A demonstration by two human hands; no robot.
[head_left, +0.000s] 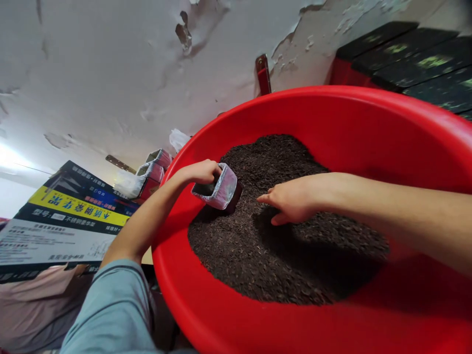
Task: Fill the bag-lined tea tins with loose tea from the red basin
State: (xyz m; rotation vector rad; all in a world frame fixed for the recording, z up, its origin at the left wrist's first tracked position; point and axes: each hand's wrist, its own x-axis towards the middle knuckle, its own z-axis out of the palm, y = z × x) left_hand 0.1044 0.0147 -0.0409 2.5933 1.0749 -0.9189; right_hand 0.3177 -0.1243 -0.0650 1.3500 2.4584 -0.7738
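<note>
A big red plastic basin [332,113] holds a heap of dark loose tea leaves [280,236]. My left hand [201,172] grips a small square box lined with a clear plastic bag [219,188], tilted with its mouth dipped towards the heap. My right hand [291,199] rests on the leaves just right of the box, fingers stretched out and held together, pointing at the box's mouth. Whether leaves are inside the box cannot be seen.
Left of the basin stand more bag-lined red boxes [155,169] and a printed cardboard carton [66,216]. Dark boxes on red ones [405,54] are stacked at the upper right. A peeling white wall [129,73] runs behind.
</note>
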